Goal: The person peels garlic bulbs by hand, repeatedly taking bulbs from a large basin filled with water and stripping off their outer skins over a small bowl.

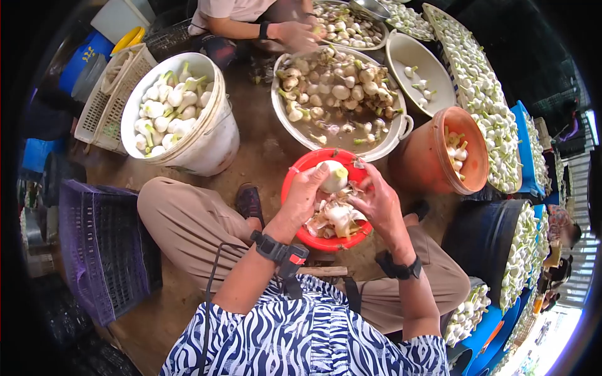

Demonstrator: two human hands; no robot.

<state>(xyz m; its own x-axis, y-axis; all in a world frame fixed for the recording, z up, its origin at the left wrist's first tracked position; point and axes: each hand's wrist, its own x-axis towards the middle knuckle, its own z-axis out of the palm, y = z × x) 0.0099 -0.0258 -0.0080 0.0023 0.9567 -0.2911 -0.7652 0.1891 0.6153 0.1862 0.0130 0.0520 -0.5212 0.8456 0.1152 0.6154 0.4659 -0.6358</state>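
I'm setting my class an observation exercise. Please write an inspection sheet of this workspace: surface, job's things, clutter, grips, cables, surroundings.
Surface: brown floor.
Job's things: pale bulb held above a red basin containing papery peelings.
Clutter: purple crate beside the person's left leg.
Grips: left grip holds the bulb; right grip is curved beside it, contact unclear.
Cables: thin black cable near the left forearm.
Surroundings: white bucket of bulbs ahead, to the left; co-worker's hand beyond the wide basin.
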